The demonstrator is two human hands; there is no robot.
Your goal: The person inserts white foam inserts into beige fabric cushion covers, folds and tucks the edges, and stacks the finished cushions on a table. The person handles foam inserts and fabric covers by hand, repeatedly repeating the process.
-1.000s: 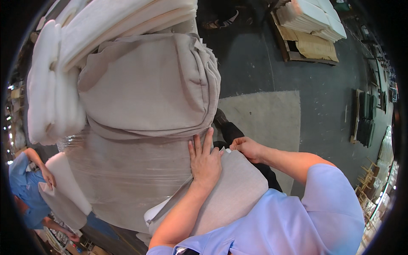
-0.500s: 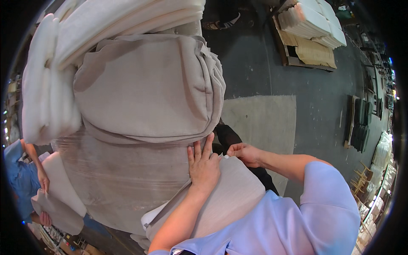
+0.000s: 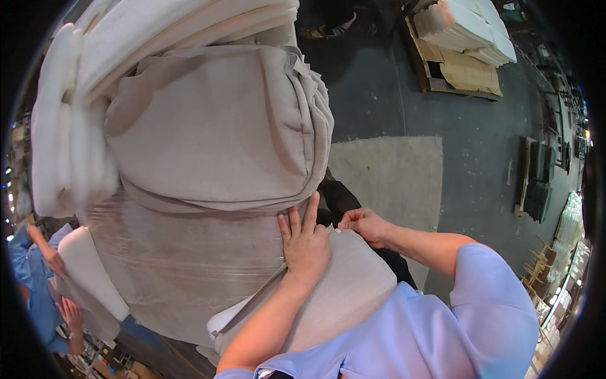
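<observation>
A light grey fabric cushion cover (image 3: 350,278) lies at the table's near edge, against my body. White padding (image 3: 227,316) shows along its left side. My left hand (image 3: 306,249) rests on the cover's far left edge, fingers stretched out and spread toward the stacked covers. At the far corner of the cover, my right hand (image 3: 366,227) is closed in a pinch on its edge, where a small white bit shows by the fingertips. Just beyond my left fingertips lies a pile of grey fabric covers (image 3: 208,126).
Under the pile, clear plastic film covers the tabletop (image 3: 183,265). Thick white padding sheets (image 3: 69,126) are heaped at far left. On the left, a co-worker in blue (image 3: 38,271) handles a grey cover beside a white pad (image 3: 101,265). White cushions (image 3: 467,28) stand on a pallet at far right.
My hands stay nearly in place, with the right fingers still at the cover's corner. At left, the co-worker's hands have moved apart, and one now shows spread fingers.
</observation>
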